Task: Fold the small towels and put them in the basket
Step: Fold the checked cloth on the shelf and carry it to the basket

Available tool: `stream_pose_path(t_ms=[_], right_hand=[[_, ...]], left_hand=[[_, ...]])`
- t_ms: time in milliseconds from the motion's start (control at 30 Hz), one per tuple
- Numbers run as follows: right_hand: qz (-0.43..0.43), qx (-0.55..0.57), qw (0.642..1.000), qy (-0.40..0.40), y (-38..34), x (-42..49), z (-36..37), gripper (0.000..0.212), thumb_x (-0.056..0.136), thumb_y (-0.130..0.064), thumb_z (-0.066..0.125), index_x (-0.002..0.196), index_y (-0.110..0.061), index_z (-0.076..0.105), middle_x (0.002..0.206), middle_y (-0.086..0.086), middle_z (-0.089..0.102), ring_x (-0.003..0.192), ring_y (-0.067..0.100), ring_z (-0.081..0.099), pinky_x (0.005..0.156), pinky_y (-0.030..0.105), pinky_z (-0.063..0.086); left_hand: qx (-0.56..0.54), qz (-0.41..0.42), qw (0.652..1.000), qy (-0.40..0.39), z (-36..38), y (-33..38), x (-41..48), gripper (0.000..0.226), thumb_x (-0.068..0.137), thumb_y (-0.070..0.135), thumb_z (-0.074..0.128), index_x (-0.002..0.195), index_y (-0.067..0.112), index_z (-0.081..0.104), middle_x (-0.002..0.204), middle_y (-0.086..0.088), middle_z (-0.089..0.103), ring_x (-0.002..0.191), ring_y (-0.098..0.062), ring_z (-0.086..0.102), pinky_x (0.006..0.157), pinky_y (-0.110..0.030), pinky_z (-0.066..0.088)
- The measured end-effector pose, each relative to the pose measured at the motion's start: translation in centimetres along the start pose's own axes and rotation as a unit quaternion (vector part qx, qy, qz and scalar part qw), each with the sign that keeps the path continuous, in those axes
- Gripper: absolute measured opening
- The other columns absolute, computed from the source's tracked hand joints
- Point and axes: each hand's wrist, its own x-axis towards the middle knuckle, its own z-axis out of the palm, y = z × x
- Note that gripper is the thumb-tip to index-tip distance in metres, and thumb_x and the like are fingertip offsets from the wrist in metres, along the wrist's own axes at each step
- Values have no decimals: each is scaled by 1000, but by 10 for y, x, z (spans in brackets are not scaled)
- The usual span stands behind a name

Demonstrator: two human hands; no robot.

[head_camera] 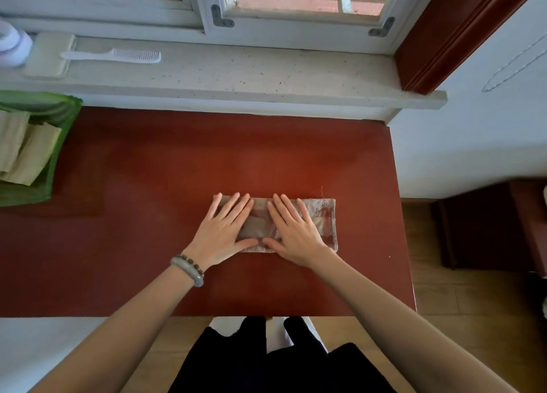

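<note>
A small beige towel with reddish patches (324, 221) lies folded into a long strip on the red table (148, 215), just right of the middle. My left hand (226, 230) rests flat on its left half, fingers spread. My right hand (293, 233) presses flat on the middle, thumbs nearly touching. The towel's right end sticks out uncovered. At the table's far left stands a green basket (59, 144) holding folded beige towels (26, 153).
A stone window sill (236, 76) runs along the table's far edge, with a white comb (115, 56) on it at the left. The table's right edge (405, 244) drops to a wooden floor. A dark cabinet (488, 224) stands at the right.
</note>
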Motion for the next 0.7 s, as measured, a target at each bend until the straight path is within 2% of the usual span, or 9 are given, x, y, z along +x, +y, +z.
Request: stream_pose_path(t_ms=[67, 133, 200, 300, 400, 567, 633, 700], right_hand=[[6, -5, 1000, 5, 17, -8, -1, 84, 87, -64, 24, 149, -9, 13, 158, 10, 8, 146, 24, 2, 116, 45, -4], [15, -12, 1000, 0, 34, -18, -1, 84, 86, -66, 24, 150, -13, 10, 158, 9, 5, 145, 22, -5, 117, 47, -3], [19, -12, 1000, -10, 46, -26, -2, 84, 85, -67, 24, 151, -17, 9, 159, 10, 5, 145, 24, -4, 118, 48, 0], [38, -5, 999, -16, 59, -35, -3, 85, 83, -68, 26, 151, -22, 3, 159, 8, -3, 146, 25, -6, 116, 44, -9], [62, -10, 998, -12, 78, -51, -4, 90, 81, -73, 28, 151, -21, 4, 159, 7, 0, 147, 24, -4, 116, 44, -7], [60, -8, 998, -31, 91, -60, -7, 98, 72, -84, 4, 150, -25, -1, 159, 1, -5, 147, 25, -5, 115, 43, -10], [62, 1, 998, -28, 85, -56, -14, 99, 73, -85, 11, 151, -24, 2, 159, 6, -4, 146, 25, -8, 115, 43, -11], [57, 15, 998, 1, 71, -51, -24, 91, 81, -75, 32, 151, -22, 7, 159, 9, -2, 146, 26, -9, 115, 44, -11]], left_hand=[[6, -2, 1000, 14, 1, -7, -5, 92, 83, 73, 24, 145, 6, 32, 151, -9, 35, 141, -24, 30, 115, -51, 12], [9, -7, 1000, 15, 4, -15, -11, 95, 80, 75, 24, 146, 6, 30, 152, -9, 34, 141, -24, 29, 116, -49, 7], [12, -8, 1000, 4, 3, -18, -13, 96, 79, 76, 23, 145, 7, 31, 151, -9, 35, 141, -24, 31, 115, -47, 3], [16, -13, 1000, -1, -5, -19, -10, 98, 78, 77, 27, 146, 7, 30, 152, -8, 33, 141, -23, 29, 115, -46, 1], [9, -31, 999, -22, -7, -29, -15, 101, 77, 80, 23, 148, 8, 24, 154, -7, 30, 143, -21, 23, 115, -44, -4], [3, -45, 998, -51, -1, -38, -21, 103, 78, 83, 5, 149, 10, 19, 156, -7, 26, 143, -20, 17, 114, -42, -8], [-35, -52, 998, -19, -3, -33, -22, 102, 78, 84, 10, 151, 12, 10, 159, -7, 13, 145, -20, 8, 116, -40, -7], [-149, -126, 981, 10, -6, -20, -24, 96, 84, 74, 32, 151, 13, 2, 159, -5, 1, 147, -20, 3, 118, -39, 2]])
